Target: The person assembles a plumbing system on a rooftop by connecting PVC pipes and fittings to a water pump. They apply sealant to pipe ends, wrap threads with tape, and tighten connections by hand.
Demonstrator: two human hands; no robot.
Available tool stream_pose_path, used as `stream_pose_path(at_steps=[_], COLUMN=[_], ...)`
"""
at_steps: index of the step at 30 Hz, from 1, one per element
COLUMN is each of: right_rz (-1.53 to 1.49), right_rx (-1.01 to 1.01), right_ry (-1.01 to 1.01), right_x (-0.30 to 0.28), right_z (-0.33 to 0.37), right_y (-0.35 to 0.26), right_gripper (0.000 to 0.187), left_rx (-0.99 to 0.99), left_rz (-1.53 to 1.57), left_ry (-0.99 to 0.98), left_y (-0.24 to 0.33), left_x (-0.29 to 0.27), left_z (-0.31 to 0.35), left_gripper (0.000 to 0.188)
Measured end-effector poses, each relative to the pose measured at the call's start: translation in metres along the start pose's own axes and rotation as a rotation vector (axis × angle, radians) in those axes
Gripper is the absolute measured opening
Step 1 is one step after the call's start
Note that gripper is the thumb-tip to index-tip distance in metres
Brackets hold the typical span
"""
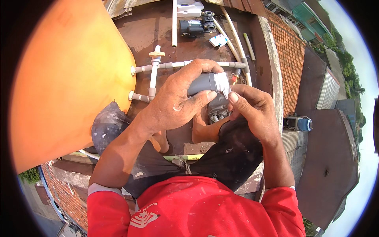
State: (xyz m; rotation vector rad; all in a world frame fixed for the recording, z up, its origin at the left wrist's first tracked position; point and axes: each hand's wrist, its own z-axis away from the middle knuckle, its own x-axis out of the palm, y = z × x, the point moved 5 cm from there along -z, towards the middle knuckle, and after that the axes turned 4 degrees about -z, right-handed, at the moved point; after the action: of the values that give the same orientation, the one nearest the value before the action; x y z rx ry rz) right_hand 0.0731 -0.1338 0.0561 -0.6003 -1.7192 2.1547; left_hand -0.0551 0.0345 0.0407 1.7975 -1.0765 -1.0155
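Observation:
My left hand [169,98] is wrapped round a grey pipe fitting [201,84], thumb below and fingers over the top. White thread seal tape [222,82] covers the fitting's right end. A loose strip of this tape hangs off that end, and the thumb and fingers of my right hand [254,107] pinch it. The fitting lies roughly level above my knees. Behind and below it is a dark plastic bag [218,103] with grey fittings showing in it, partly hidden by my hands.
A large orange tank [75,79] fills the left side. White pipes [189,64] with a valve [156,54] run from it. Farther off lie a black pump [192,28], a small white-and-blue packet [218,40] and loose pipes [233,31]. Along the right runs a ledge [272,67], with a tiled roof [288,55] beyond.

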Motion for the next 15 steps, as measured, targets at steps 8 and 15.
stream_pose_path(at_steps=[8,15], right_rz=[-0.064,-0.134], right_rx=[0.104,-0.473], right_ry=[-0.056,-0.11], right_x=[0.016,0.008], right_z=[0.039,0.036], right_y=[-0.007,-0.04], right_gripper=[0.026,0.029], left_rx=[-0.049,0.081], left_rz=[0.106,-0.097], left_ry=[0.084,-0.025], left_y=[-0.005,0.003], left_x=[0.001,0.004], left_z=[-0.003,-0.004], left_gripper=[0.04,0.044])
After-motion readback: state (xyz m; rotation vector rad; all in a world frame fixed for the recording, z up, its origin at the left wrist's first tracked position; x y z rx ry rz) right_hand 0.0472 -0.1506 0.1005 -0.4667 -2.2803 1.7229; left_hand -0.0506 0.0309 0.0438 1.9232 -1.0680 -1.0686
